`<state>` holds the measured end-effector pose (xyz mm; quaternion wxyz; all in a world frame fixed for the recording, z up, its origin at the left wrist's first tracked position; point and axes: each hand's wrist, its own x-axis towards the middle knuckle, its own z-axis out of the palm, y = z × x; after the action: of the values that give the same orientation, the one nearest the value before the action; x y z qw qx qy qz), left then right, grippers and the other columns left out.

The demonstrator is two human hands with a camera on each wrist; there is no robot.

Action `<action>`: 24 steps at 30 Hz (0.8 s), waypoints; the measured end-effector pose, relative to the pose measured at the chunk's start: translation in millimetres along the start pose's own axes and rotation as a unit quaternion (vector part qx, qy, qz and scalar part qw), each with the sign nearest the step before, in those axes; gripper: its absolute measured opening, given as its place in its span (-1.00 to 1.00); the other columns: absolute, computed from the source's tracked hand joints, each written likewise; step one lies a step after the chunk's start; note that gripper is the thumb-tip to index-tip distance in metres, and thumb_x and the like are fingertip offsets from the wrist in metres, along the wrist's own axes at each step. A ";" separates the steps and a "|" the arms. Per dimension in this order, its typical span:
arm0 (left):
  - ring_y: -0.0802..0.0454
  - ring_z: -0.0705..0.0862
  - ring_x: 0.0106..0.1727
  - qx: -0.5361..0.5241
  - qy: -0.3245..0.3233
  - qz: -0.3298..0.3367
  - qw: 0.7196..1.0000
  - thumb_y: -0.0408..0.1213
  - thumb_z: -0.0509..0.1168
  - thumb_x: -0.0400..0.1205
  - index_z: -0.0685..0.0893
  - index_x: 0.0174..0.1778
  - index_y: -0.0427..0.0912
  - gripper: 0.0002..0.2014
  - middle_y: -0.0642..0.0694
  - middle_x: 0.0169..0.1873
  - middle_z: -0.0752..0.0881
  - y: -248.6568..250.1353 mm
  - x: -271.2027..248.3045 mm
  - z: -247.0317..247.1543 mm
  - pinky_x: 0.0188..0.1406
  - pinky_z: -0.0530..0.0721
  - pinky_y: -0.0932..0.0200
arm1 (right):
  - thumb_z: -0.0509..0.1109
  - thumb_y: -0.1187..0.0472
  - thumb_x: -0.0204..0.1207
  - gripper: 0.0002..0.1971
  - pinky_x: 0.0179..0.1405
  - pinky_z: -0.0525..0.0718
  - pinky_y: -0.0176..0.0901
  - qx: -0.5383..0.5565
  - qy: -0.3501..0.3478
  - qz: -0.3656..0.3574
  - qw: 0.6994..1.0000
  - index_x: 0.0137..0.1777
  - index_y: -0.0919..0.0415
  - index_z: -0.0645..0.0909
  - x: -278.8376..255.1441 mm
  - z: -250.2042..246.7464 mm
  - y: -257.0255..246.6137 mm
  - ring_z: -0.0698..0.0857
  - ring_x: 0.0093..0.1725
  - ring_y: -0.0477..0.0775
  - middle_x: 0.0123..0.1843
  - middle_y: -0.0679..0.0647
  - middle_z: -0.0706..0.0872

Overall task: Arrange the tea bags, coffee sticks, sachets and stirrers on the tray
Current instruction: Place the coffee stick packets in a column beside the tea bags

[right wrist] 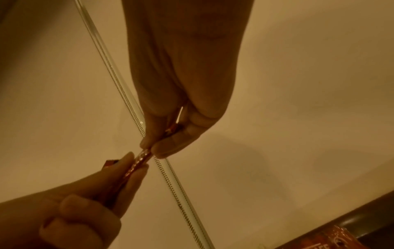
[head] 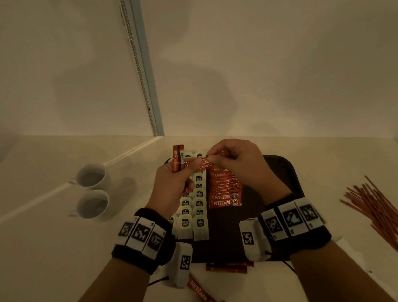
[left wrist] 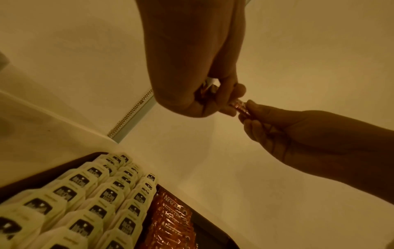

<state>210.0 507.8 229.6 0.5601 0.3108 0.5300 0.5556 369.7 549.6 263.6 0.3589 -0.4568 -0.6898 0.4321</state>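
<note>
Left hand [head: 175,179] is gripping a bunch of coffee sticks [head: 178,158] above the tea bags [head: 198,210]; right hand [head: 236,161] is pinching 1 stick [head: 203,162], probably drawing it out. A tug could be spilling the bunch onto the tray [head: 282,177], scattering the laid row [head: 224,190].

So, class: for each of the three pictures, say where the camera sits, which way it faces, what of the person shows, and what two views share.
Head: on the head, facing down at the tray; both forearms show.
Left wrist: under the left hand, facing up along it; tea bags below.
Right wrist: under the right hand, facing up along it.
Shared: both wrist views show both hands pinching one coffee stick.
</note>
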 end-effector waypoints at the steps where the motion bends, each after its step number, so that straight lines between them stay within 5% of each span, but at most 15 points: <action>1: 0.16 0.47 -0.68 0.008 0.007 0.008 1.000 -0.31 0.43 0.53 0.75 -0.11 -0.23 -0.92 -0.08 -0.36 0.77 0.5 -0.5 0.8 -0.68 0.43 0.34 | 0.50 0.29 0.44 -0.93 -0.21 0.69 -0.39 -0.002 0.001 -0.002 1.000 -0.13 0.12 0.72 -0.5 0.5 -0.2 0.72 -0.33 -0.09 -0.22 0.02 0.77; 5: 0.18 0.44 -0.69 0.009 0.030 0.027 0.999 -0.35 0.42 0.54 0.75 -0.14 -0.23 -0.96 0.05 -0.56 0.68 1.3 0.3 4.2 -0.69 0.44 0.34 | 0.46 0.29 0.48 -0.94 -0.24 0.66 -0.46 0.018 0.008 -0.008 1.000 -0.12 0.12 0.72 -1.4 1.4 -1.6 0.73 -0.29 -0.19 -0.19 0.00 0.77; 9: 0.18 0.46 -0.68 0.005 0.008 0.013 1.000 -0.29 0.40 0.56 0.74 -0.07 -0.19 -0.92 -0.06 -0.40 0.73 2.7 -0.4 4.1 -0.69 0.43 0.34 | 0.45 0.29 0.49 -0.93 -0.19 0.72 -0.37 0.047 0.020 0.012 0.999 -0.08 0.17 0.73 -0.2 -3.3 0.9 0.76 -0.27 -0.09 -0.17 0.10 0.79; 12: 0.20 0.45 -0.69 0.013 0.001 0.020 1.000 -0.33 0.36 0.59 0.73 -0.07 -0.20 -0.93 0.04 -0.50 0.74 3.9 0.1 2.3 -0.70 0.40 0.37 | 0.43 0.33 0.49 -0.88 -0.24 0.68 -0.44 0.068 0.001 0.036 0.997 -0.01 0.26 0.73 -0.5 -9.0 3.3 0.76 -0.23 -0.20 -0.12 0.02 0.77; 17: 0.17 0.46 -0.68 0.036 0.011 0.006 0.999 -0.24 0.35 0.61 0.73 -0.02 -0.22 -0.86 -0.02 -0.34 0.81 -4.1 2.4 -0.8 -0.68 0.42 0.34 | 0.44 0.26 0.50 -0.86 -0.07 0.72 -0.22 -0.034 -0.060 0.047 0.997 0.01 0.07 0.73 3.1 -17.7 21.1 0.75 -0.06 -0.06 -0.03 -0.01 0.77; 20: 0.17 0.37 -0.69 0.029 0.059 -0.024 0.998 -0.15 0.25 0.68 0.65 -0.05 -0.16 -0.84 0.00 -0.50 0.61 -10.1 5.9 -9.0 -0.74 0.32 0.33 | 0.44 0.26 0.49 -0.88 -0.08 0.66 -0.29 -0.065 -0.043 0.081 0.994 -0.02 0.05 0.69 0.3 -27.0 43.5 0.72 -0.01 -0.12 -0.01 -0.05 0.76; 24: 0.13 0.29 -0.68 -0.019 0.085 -0.075 0.993 -0.31 0.03 0.63 0.31 -0.24 -0.11 -0.88 -0.04 -0.50 0.35 -18.7 11.3 -28.2 -0.72 0.26 0.31 | 0.42 0.29 0.49 -0.87 -0.06 0.59 -0.39 -0.145 -0.060 0.134 0.979 -0.07 0.03 0.62 -15.5 -32.3 85.2 0.62 -0.02 -0.26 -0.03 -0.15 0.67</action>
<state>187.0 508.2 202.4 0.5590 0.2108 0.5867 0.5467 430.8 561.6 195.3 0.1863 -0.5654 -0.6978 0.3982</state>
